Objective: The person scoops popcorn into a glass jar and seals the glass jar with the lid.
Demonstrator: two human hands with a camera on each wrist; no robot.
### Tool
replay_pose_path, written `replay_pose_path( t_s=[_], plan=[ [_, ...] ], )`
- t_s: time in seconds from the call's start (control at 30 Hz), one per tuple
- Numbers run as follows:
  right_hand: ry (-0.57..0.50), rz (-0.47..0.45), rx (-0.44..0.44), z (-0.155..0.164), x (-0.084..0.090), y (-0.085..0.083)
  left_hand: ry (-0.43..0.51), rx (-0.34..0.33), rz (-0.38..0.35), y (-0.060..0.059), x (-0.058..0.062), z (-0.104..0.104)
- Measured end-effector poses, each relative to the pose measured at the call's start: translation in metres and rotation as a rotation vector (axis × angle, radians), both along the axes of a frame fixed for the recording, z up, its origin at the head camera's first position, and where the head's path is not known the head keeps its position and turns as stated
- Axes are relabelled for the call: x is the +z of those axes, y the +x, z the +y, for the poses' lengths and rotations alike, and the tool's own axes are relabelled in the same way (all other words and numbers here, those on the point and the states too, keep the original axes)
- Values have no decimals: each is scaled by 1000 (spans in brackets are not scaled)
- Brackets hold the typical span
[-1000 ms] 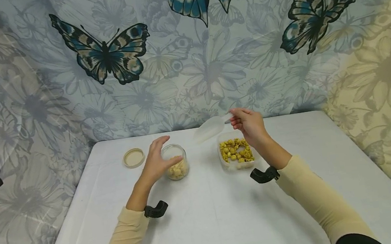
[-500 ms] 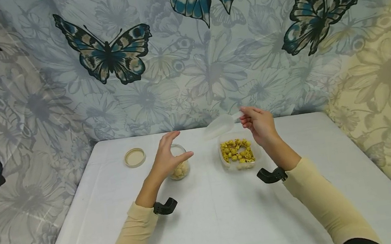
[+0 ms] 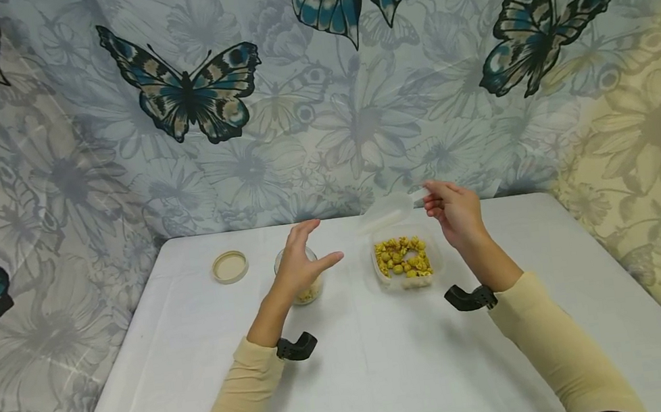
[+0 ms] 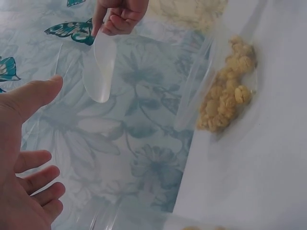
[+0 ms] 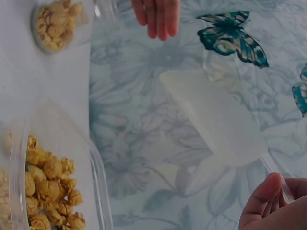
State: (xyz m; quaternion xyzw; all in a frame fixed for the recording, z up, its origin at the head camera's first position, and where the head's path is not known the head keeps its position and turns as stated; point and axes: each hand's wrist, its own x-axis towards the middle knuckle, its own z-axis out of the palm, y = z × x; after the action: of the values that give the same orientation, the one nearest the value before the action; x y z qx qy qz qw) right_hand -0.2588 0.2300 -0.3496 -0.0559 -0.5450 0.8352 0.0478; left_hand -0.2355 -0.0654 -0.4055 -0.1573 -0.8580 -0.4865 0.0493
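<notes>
A translucent white plastic scoop is pinched by its thin handle in the right hand, held empty above the clear tub of yellow popcorn. It is judged light, stiff and slippery, best held at the handle. The left hand hovers open over the small glass jar on the white counter.

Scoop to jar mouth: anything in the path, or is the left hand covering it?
Partly. The left hand hovers open above the jar, hiding much of its mouth in the head view. The scoop, pinched by the right hand, hangs above the popcorn container; nothing else lies between.
</notes>
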Motion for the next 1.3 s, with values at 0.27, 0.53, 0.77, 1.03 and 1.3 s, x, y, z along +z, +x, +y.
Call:
replay_pose_path(
  t_s=[0.27, 0.53, 0.77, 1.03, 1.3],
  plan=[
    [3, -7, -60, 9, -4, 0, 8, -23, -11, 1, -3, 15],
    [-10, -14, -130, 19, -9, -2, 0, -28, -1, 0, -10, 29],
    [26, -32, -185, 27, -15, -4, -17, -60, 4, 0, -14, 40],
    [44, -37, -225, 33, -20, -5, -22, -100, -17, 0, -20, 50],
    [76, -35, -273, 37, -26, -7, -51, -121, -94, -2, -33, 61]
  ],
)
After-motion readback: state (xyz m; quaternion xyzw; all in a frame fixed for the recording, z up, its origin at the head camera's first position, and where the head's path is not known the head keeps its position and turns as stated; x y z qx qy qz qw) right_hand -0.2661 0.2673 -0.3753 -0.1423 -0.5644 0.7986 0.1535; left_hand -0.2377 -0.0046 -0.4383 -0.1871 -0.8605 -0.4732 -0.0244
